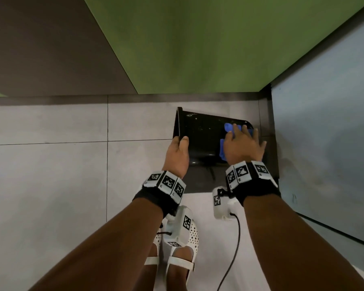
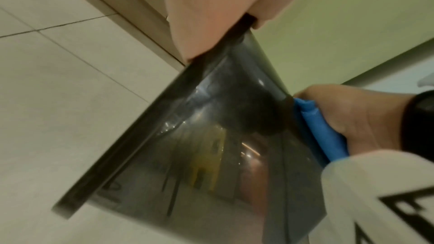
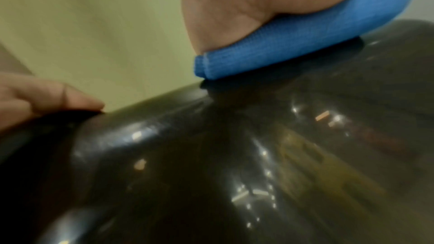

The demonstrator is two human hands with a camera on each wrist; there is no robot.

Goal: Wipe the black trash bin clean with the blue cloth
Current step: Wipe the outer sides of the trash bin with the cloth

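Observation:
The glossy black trash bin [image 1: 202, 139] is tipped on its side over the floor, rim to the left, base toward the right wall. My left hand [image 1: 178, 153] grips the rim at its near corner, thumb on the outer wall. My right hand [image 1: 243, 144] lies flat with fingers spread on the blue cloth [image 1: 228, 128], pressing it against the bin's upturned side near the base. In the left wrist view the bin [image 2: 211, 155] fills the middle and the cloth [image 2: 321, 129] shows under the right palm. In the right wrist view the cloth [image 3: 305, 34] is squeezed between palm and bin [image 3: 234, 155].
The bin sits in a corner: a green wall [image 1: 198, 43] behind, a pale blue-grey panel [image 1: 328, 143] to the right, a brown panel [image 1: 46, 45] at the left. Grey floor tiles [image 1: 51, 164] stretch leftward. My feet in white sandals [image 1: 177, 248] stand just below; a black cable [image 1: 235, 244] hangs from the right wrist.

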